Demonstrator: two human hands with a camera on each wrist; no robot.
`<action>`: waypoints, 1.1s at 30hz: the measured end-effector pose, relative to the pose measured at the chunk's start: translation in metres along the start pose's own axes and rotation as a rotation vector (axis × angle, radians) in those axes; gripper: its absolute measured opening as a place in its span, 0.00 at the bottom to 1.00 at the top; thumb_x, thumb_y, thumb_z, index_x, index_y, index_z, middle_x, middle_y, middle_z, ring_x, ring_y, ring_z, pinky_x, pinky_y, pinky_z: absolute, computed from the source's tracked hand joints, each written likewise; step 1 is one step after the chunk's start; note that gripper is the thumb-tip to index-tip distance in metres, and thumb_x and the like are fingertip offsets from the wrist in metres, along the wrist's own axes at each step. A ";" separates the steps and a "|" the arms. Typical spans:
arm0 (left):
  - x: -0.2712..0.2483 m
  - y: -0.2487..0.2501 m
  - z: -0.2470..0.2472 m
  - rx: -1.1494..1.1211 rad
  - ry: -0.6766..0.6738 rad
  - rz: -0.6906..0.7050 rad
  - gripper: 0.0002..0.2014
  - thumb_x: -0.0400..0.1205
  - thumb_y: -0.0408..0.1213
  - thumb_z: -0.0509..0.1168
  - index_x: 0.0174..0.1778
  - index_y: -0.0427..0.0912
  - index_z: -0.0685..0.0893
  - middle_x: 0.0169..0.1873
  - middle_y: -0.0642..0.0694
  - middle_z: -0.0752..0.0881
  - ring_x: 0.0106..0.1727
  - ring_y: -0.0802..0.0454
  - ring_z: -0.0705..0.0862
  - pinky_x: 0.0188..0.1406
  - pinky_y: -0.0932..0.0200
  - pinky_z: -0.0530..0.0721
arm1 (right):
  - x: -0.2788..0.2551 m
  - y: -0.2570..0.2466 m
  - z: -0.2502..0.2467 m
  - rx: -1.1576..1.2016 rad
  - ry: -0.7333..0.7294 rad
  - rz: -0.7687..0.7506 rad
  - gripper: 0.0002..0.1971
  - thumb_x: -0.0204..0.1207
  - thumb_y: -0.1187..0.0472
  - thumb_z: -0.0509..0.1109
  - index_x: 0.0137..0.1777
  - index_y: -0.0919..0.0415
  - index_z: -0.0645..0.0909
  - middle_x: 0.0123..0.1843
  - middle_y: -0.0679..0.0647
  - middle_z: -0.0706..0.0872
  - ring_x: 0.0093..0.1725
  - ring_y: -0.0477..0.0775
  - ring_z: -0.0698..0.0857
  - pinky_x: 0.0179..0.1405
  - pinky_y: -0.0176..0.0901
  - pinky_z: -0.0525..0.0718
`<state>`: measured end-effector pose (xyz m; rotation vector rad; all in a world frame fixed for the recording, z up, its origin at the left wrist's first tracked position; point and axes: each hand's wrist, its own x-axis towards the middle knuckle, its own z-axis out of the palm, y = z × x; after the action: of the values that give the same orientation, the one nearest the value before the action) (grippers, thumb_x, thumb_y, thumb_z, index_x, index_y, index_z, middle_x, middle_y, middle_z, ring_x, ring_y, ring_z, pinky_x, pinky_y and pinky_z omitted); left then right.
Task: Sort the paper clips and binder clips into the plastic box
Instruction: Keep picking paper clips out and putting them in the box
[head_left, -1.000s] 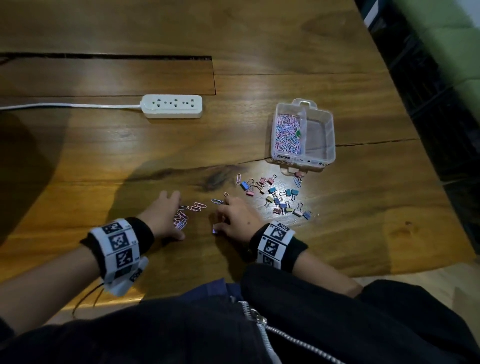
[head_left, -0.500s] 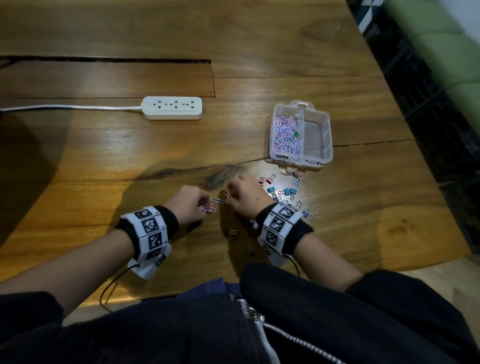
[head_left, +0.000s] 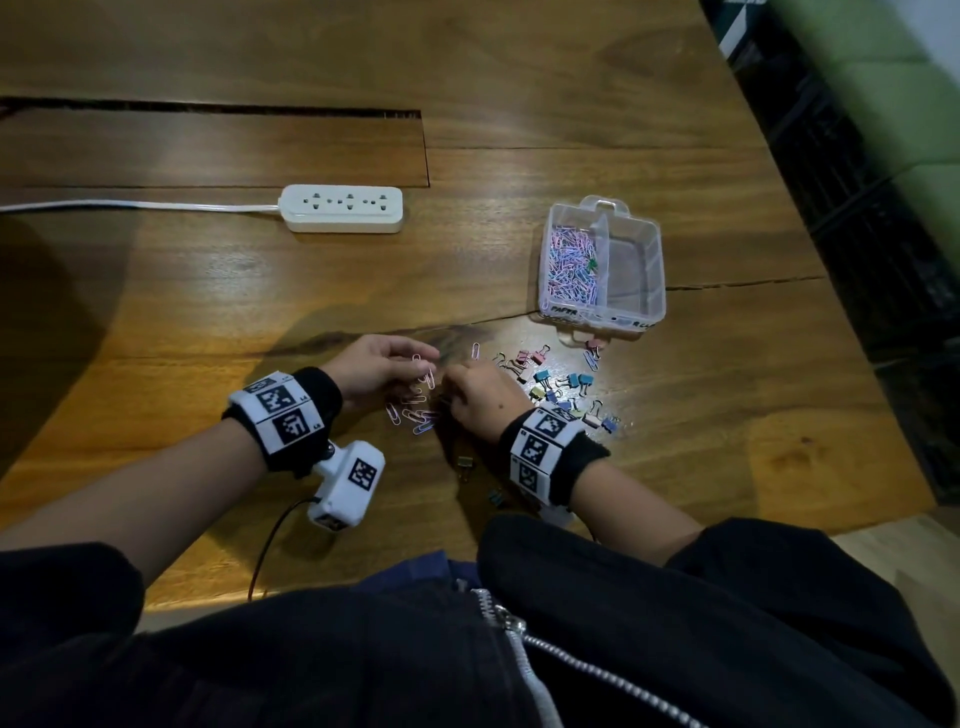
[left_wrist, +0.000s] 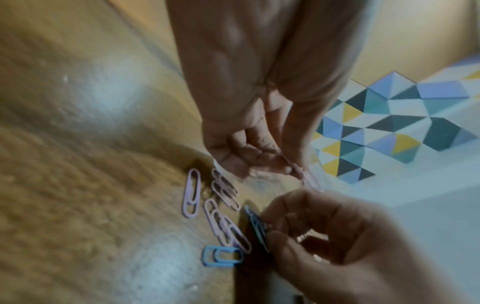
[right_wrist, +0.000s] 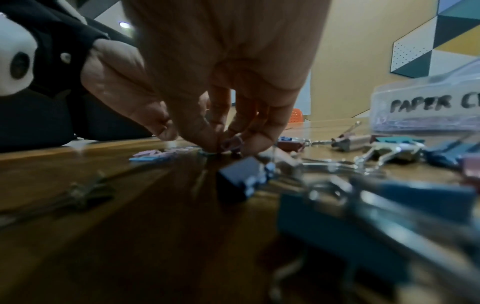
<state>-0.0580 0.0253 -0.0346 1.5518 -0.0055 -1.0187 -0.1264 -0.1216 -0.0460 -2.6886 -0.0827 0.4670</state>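
Several pink and blue paper clips (head_left: 413, 410) lie loose on the wooden table between my hands. My left hand (head_left: 423, 364) pinches a pink paper clip (left_wrist: 310, 181) at its fingertips. My right hand (head_left: 451, 387) reaches down at the pile's right edge, thumb and finger pinching a paper clip (right_wrist: 232, 143). Coloured binder clips (head_left: 566, 384) are scattered to the right of my right hand. The clear plastic box (head_left: 660, 270) stands beyond them, its left compartment holding many paper clips (head_left: 569, 265). Its front label (right_wrist: 428, 102) reads "PAPER C".
A white power strip (head_left: 343, 208) with its cable lies at the back left. Two more binder clips (head_left: 464, 462) sit near my right wrist, toward the table's front edge. The table's right edge drops off beyond the box.
Both hands have moved forward and closer together over the paper clips. The left hand lifted off the table and now pinches a clip; the right uncovered two binder clips near the front.
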 end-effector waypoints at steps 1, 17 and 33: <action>0.000 0.001 0.001 -0.045 0.002 -0.016 0.11 0.80 0.21 0.58 0.43 0.40 0.82 0.24 0.52 0.89 0.26 0.62 0.85 0.29 0.70 0.84 | 0.001 0.001 0.001 0.012 -0.002 0.005 0.12 0.74 0.69 0.59 0.57 0.68 0.77 0.55 0.65 0.81 0.56 0.63 0.79 0.54 0.48 0.76; -0.004 -0.001 0.003 1.299 0.073 0.057 0.21 0.67 0.58 0.72 0.40 0.47 0.73 0.35 0.52 0.76 0.38 0.52 0.75 0.33 0.58 0.71 | -0.002 0.008 0.002 0.429 0.029 0.200 0.10 0.76 0.63 0.63 0.57 0.61 0.77 0.55 0.59 0.81 0.53 0.55 0.78 0.51 0.42 0.77; 0.007 -0.007 0.003 0.701 0.016 0.090 0.07 0.78 0.34 0.67 0.33 0.44 0.78 0.31 0.52 0.79 0.34 0.55 0.76 0.27 0.71 0.75 | 0.006 0.002 0.010 0.173 0.032 0.100 0.06 0.75 0.65 0.65 0.49 0.68 0.77 0.57 0.61 0.77 0.56 0.58 0.77 0.57 0.47 0.75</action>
<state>-0.0593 0.0212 -0.0444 2.1659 -0.4601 -0.9830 -0.1246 -0.1191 -0.0576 -2.5369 0.0980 0.4396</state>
